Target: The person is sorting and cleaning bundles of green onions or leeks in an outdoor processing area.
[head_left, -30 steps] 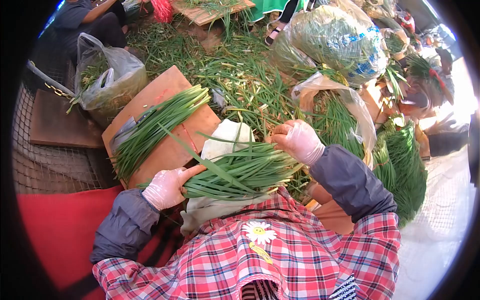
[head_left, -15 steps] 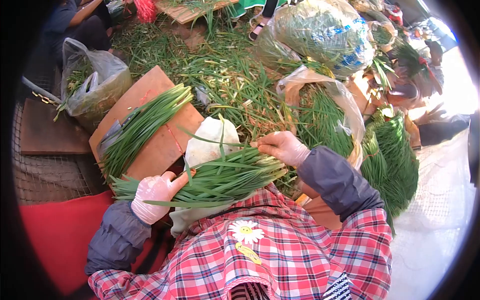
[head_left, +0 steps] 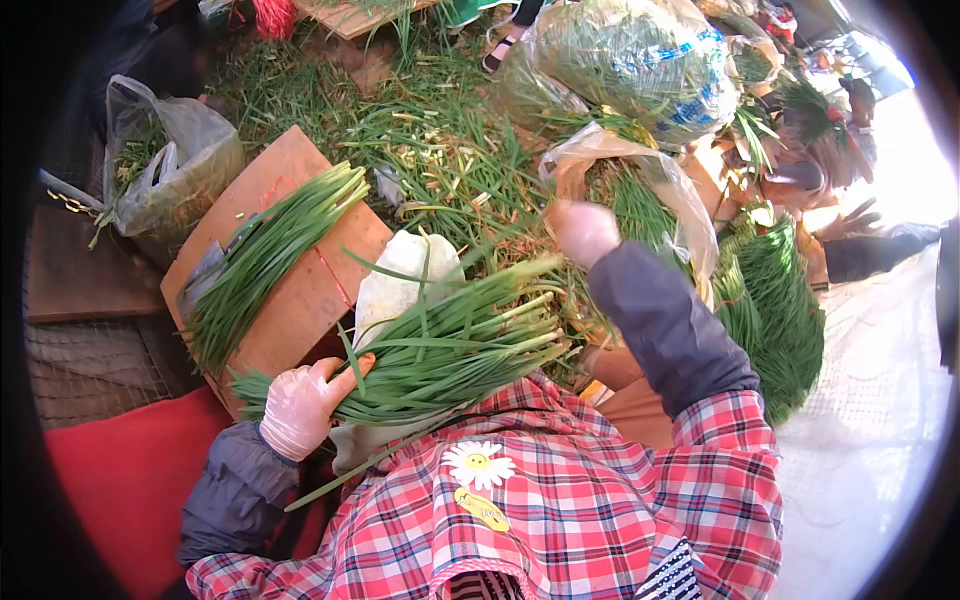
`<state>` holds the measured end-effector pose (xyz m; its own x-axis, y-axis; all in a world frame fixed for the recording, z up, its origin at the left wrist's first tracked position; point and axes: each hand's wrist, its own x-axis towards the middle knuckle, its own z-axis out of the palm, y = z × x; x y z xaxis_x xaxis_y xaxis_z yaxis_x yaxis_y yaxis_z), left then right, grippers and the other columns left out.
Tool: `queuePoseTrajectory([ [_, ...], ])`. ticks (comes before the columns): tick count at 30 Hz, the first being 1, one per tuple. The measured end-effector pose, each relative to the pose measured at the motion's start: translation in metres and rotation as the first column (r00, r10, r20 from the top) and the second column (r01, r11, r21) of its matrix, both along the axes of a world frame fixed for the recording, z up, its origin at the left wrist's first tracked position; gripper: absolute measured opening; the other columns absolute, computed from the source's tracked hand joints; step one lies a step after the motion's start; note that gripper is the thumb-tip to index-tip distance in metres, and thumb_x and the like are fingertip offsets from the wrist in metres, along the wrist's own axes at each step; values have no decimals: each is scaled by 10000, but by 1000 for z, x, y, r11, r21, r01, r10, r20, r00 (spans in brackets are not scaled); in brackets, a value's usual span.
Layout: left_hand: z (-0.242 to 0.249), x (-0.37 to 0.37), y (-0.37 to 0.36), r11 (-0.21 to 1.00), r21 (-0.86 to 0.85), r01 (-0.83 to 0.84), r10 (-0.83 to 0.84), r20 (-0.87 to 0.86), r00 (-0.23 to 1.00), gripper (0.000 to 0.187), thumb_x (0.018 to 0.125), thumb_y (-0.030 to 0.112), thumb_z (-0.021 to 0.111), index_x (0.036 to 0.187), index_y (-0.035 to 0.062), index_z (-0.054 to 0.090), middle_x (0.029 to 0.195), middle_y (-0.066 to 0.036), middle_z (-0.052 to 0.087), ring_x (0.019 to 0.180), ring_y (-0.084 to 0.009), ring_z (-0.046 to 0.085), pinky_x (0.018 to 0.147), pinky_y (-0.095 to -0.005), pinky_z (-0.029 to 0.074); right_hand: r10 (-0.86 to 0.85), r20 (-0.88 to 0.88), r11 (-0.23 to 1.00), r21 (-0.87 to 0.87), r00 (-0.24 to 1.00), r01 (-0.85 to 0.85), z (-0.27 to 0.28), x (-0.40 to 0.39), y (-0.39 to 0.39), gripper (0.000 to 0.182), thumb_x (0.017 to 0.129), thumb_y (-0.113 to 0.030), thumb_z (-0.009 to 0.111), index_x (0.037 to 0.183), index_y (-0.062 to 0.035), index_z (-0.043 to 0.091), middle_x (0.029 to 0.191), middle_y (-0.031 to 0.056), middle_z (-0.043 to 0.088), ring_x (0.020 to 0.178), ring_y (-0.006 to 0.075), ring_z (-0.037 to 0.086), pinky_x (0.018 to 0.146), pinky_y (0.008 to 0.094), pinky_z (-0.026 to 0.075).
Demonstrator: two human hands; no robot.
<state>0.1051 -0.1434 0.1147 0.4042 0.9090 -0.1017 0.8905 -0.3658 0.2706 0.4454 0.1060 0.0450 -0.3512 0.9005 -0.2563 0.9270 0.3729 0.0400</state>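
A loose bunch of garlic chives [head_left: 450,345] lies across my lap, its pale stalk ends pointing right and a few leaves hanging out of line. My left hand [head_left: 305,408], in a thin whitish glove, is closed round the leafy end. My right hand [head_left: 585,232] is smeared by motion, beyond the stalk ends and close to an open plastic bag [head_left: 670,170] of greens. Its fingers cannot be made out. Under the bunch shows a white cloth [head_left: 405,265]. Another bunch of chives [head_left: 275,260] rests on a brown board [head_left: 330,275] to the left.
A flat grey metal piece [head_left: 203,277] lies beside the bunch on the board. Plastic bags of greens stand at left [head_left: 180,190] and at the back [head_left: 640,60]. Loose leaves [head_left: 420,150] cover the ground. At right is a heap of chives [head_left: 780,310]. Other people sit nearby.
My right hand has left the stalk ends and moved up and away. The bunch is fanned wider, and one long leaf now droops toward my lap. My left hand keeps its hold.
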Motion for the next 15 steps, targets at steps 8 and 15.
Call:
queuePoseTrajectory([
  [8, -6, -1, 4, 996, 83, 25, -29, 47, 998, 651, 638, 42, 628, 1264, 175, 510, 978, -106, 595, 714, -280, 599, 615, -381, 479, 25, -292, 833, -523, 956, -182, 35, -26, -5, 578, 751, -523, 606, 1150, -105, 607, 1088, 162, 627, 1010, 287, 593, 877, 405, 425],
  [15, -23, 6, 3, 871, -414, -265, 444, 430, 786, 626, 658, 21, 665, 1253, 85, 484, 965, -196, 619, 837, -368, 625, 695, -425, 508, 192, -504, 763, -463, 842, -451, 27, -55, -49, 369, 733, -288, 658, 1010, -50, 607, 913, 198, 627, 880, 346, 605, 761, 405, 473],
])
